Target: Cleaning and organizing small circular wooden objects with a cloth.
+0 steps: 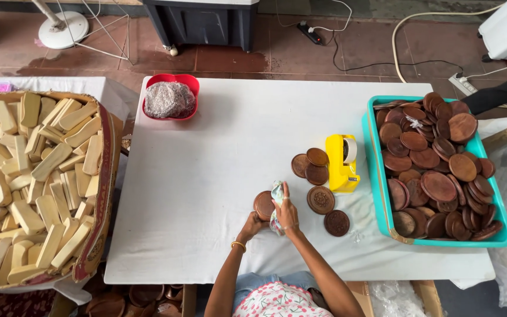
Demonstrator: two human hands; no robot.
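My left hand (252,223) grips a round dark-brown wooden disc (263,205) held on edge just above the white table (218,152). My right hand (287,212) presses a crumpled pale cloth (276,194) against that disc. Just to the right lie two carved brown discs (321,199) flat on the table, and a small stack of three plain discs (311,166) sits behind them.
A yellow tape dispenser (341,163) stands beside a teal tray (377,194) heaped with brown discs. A red bowl (171,97) of steel wool sits at the far edge. At left, a cardboard box (98,235) holds several pale wooden blocks.
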